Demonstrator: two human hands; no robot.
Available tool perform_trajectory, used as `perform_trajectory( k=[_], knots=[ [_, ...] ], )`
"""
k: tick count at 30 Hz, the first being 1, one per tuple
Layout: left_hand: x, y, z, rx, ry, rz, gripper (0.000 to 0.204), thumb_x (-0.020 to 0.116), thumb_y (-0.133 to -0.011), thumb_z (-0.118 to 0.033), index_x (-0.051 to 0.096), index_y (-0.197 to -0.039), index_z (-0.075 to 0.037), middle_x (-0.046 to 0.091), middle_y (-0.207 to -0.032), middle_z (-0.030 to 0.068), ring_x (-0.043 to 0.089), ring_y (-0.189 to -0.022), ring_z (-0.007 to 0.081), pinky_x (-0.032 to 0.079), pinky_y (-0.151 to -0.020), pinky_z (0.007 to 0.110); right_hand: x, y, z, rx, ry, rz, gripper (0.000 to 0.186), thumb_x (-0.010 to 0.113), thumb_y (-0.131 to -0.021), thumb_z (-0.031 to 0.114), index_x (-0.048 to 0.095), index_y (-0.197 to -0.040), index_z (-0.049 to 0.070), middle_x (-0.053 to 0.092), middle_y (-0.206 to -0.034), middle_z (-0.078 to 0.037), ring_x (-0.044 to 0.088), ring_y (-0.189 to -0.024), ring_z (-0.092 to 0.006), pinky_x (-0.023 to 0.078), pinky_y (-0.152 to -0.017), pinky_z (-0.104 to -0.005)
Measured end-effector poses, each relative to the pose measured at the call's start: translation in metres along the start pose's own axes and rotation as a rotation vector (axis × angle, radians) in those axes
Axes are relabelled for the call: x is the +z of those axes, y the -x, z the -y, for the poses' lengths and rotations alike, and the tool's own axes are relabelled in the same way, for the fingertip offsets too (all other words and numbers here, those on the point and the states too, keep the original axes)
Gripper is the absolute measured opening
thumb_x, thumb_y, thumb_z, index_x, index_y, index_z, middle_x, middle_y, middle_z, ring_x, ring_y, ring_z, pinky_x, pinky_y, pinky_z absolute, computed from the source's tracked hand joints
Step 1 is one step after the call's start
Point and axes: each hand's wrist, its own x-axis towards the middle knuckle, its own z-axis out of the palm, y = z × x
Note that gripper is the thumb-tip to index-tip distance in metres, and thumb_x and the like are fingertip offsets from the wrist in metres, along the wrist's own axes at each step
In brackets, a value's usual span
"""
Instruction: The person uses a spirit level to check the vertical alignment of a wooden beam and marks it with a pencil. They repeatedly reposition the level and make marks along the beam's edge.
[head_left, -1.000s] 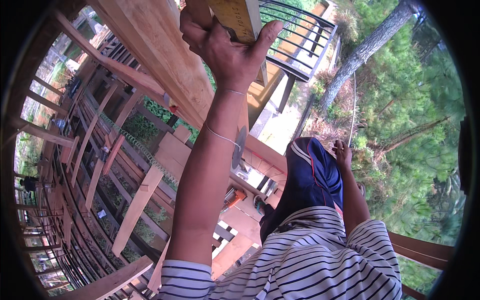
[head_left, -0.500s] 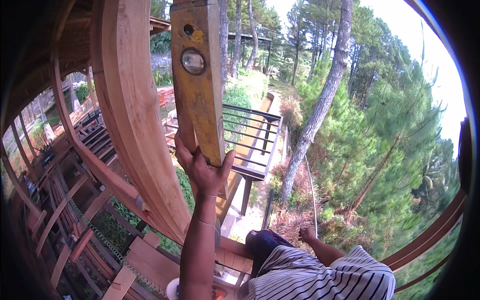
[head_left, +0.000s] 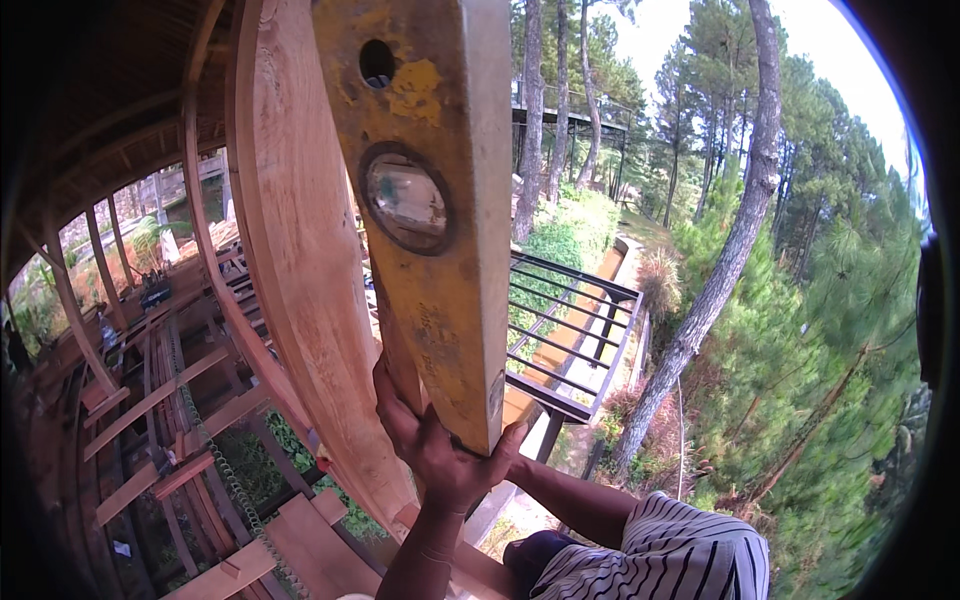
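A worn yellow spirit level (head_left: 425, 300) stands nearly upright in front of me, its round vial facing me and its top beyond the upper edge of the picture. My left hand (head_left: 455, 460) is wrapped round its lower end, thumb on the right side and fingers on the left. From the striped sleeve my right forearm (head_left: 575, 500) reaches in behind the left hand; the right hand itself is hidden there. Close along the level's left side rises a thick wooden post (head_left: 300, 230); whether the two touch, I cannot tell.
Below left, loose planks (head_left: 235, 410) and beams lie across an open timber frame. A black metal rack-like frame (head_left: 570, 320) stands beyond the level. At the right, a leaning tree trunk (head_left: 715, 290) rises among pines.
The spirit level looks larger and nearer, and my view has shifted to the left. My right arm has swung from the right to behind my left hand.
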Motion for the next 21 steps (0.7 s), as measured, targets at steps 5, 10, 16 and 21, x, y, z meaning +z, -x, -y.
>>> perform_trajectory(
  k=[5, 10, 16, 21],
  knots=[
    [-0.005, 0.049, 0.010, -0.419, 0.318, 0.078, 0.084, 0.088, -0.068, -0.038, 0.043, -0.131, -0.006, 0.046, -0.116, 0.0077, 0.047, -0.106, 0.0178, 0.044, -0.091, 0.034, 0.010, -0.042, -0.016, 0.174, -0.295, 0.150, 0.054, 0.040, -0.108, 0.047, 0.065, -0.115, 0.000, 0.066, -0.105, -0.003, 0.058, -0.091, -0.0100, 0.050, -0.085, -0.0299],
    [-0.021, 0.079, -0.003, -0.598, 0.398, -0.192, 0.080, 0.091, -0.067, -0.023, 0.039, -0.125, -0.006, 0.043, -0.109, 0.0048, 0.049, -0.099, 0.0167, 0.044, -0.082, 0.032, 0.021, -0.033, -0.005, 0.161, -0.316, 0.362, 0.061, 0.036, -0.107, 0.053, 0.066, -0.110, 0.000, 0.067, -0.095, -0.003, 0.058, -0.089, -0.0120, 0.048, -0.082, -0.0305],
    [-0.022, 0.067, -0.041, -0.565, 0.023, -0.094, 0.073, 0.088, -0.069, -0.021, 0.041, -0.123, -0.007, 0.044, -0.110, 0.0060, 0.049, -0.096, 0.0171, 0.043, -0.082, 0.032, 0.022, -0.028, 0.014, 0.005, -0.296, 0.380, 0.046, 0.053, -0.102, 0.042, 0.064, -0.091, -0.002, 0.055, -0.076, -0.004, 0.049, -0.073, -0.0108, 0.041, -0.066, -0.0310],
    [-0.006, 0.057, -0.042, -0.588, -0.205, -0.164, 0.066, 0.088, -0.069, -0.022, 0.047, -0.117, -0.004, 0.050, -0.104, 0.0073, 0.051, -0.094, 0.0179, 0.044, -0.080, 0.032, 0.017, -0.039, 0.021, -0.059, -0.341, 0.426, 0.043, 0.062, -0.097, 0.040, 0.065, -0.093, -0.003, 0.056, -0.071, -0.003, 0.048, -0.066, -0.0103, 0.041, -0.059, -0.0299]
  ],
)
